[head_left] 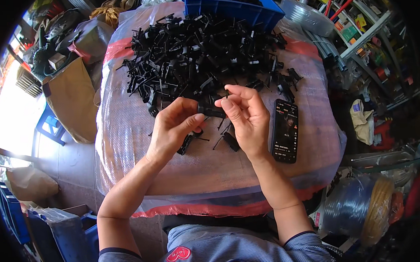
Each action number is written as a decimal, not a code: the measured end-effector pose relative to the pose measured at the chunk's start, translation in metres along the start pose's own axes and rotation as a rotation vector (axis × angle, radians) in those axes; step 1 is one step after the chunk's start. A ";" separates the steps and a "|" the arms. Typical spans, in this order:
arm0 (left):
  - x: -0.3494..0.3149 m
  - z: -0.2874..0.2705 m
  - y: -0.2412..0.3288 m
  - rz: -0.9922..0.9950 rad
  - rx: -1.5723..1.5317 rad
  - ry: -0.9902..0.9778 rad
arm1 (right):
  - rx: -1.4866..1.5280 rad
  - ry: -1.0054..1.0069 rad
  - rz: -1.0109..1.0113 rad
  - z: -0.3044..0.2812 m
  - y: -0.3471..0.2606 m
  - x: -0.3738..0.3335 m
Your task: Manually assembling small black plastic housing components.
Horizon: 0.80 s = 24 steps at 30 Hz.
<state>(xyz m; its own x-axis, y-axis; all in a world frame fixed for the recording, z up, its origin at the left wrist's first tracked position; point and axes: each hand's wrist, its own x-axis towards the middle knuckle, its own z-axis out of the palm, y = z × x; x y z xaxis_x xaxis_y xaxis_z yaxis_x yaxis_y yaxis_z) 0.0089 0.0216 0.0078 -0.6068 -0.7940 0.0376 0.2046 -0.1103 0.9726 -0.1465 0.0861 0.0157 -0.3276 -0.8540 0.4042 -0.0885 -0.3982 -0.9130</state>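
Note:
My left hand is closed, thumb against the curled fingers, on a black plastic part that sticks out toward my right hand. Beside it, my right hand pinches a small thin dark piece between thumb and fingertip, just above the part's right end. Its exact kind is too small to tell. Under my hands, two loose black parts with thin rods lie on the woven sheet: one black part by my left wrist, another black part by my right wrist.
A large heap of similar black parts covers the far side of the sheet-covered table. Behind it stands a blue bin holding more. A phone with its screen lit lies to the right. Wrapped spools sit at the lower right.

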 end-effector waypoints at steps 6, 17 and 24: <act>-0.003 0.000 -0.004 0.037 -0.051 -0.022 | -0.116 -0.216 -0.142 -0.001 0.007 0.001; -0.007 0.004 0.003 0.612 0.627 0.049 | 0.297 -0.271 0.316 -0.003 0.010 0.004; -0.008 0.006 0.007 0.532 0.616 0.088 | 0.410 -0.260 0.271 -0.005 0.010 0.001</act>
<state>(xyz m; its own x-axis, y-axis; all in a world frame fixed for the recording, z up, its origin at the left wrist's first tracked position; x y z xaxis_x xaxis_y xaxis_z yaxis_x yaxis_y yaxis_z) 0.0104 0.0308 0.0156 -0.4799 -0.6944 0.5362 -0.0262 0.6223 0.7824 -0.1522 0.0823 0.0065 -0.0399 -0.9779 0.2052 0.3569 -0.2058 -0.9112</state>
